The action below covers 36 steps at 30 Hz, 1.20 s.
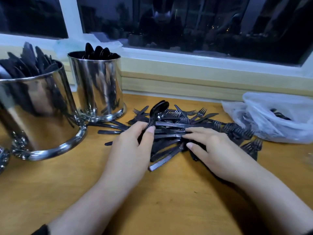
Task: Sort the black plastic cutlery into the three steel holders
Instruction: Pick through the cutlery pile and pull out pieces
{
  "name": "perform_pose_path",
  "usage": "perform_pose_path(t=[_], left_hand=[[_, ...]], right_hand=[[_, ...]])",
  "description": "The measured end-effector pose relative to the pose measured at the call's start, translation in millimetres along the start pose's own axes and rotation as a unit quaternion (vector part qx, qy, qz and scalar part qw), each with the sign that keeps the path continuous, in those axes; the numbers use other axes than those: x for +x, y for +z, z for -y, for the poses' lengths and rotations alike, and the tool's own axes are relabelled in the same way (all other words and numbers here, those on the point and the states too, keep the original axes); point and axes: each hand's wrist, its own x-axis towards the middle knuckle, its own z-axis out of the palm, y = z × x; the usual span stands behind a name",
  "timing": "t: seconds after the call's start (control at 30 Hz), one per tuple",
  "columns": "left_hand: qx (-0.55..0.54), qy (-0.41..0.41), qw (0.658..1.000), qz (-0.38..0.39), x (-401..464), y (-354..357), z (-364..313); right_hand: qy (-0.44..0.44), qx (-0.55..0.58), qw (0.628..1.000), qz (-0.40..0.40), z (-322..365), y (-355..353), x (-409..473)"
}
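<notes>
Sorting partly done: two holders [100, 85] left of the pile [177, 133] hold cutlery; left hand [130, 150] pinches spoons [158, 112], right hand [215, 150] spread on the pile.

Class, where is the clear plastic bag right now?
In the head view, the plastic bag lies at the table's far right, below the window sill, right of the cutlery pile.

Left hand [131, 146] curled, right hand [215, 150] flat.

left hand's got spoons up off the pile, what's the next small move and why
Probably carry the spoons gripped in the left hand to the back steel holder, since spoon bowls already stick out of it, while the nearer holder seems to hold knives.
</notes>
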Motion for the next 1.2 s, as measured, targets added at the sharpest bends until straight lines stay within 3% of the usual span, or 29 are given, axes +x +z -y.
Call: perform_pose_path(t=[0.17,0.4,0.53,0.63,0.7,0.93,1.07,1.2], left_hand=[[-0.004,0.000,1.000,-0.001,-1.3,0.6,-3.8],[0.010,0.000,1.000,0.001,-1.8,0.6,-4.7],[0.017,0.003,1.000,0.007,-1.6,0.0,-3.1],[0.009,0.006,1.000,0.019,-2.7,-0.8,-7.3],[-0.004,0.007,0.999,0.052,-5.6,-0.9,-12.8],[0.006,0.032,0.987,0.157,-12.6,-1.5,-18.2],[-0.027,0.056,0.981,0.184,-17.6,-5.3,-20.5],[-0.037,0.072,0.983,0.167,-16.2,-14.9,-15.7]], right_hand=[[-0.014,0.060,0.995,-0.084,-17.7,-4.5,-1.2],[-0.017,0.041,0.999,-0.012,-22.0,-2.6,-3.1],[-0.010,0.098,0.992,-0.084,-18.4,-7.2,-5.5],[-0.003,0.180,0.965,-0.189,-16.7,-10.2,-7.4],[-0.014,0.219,0.951,-0.218,-10.8,-11.5,-8.1],[-0.063,0.303,0.935,-0.175,16.6,-9.0,-14.4],[-0.065,0.390,0.898,-0.194,33.8,-12.9,-19.1],[-0.048,0.376,0.899,-0.217,52.3,-15.5,-13.7]])
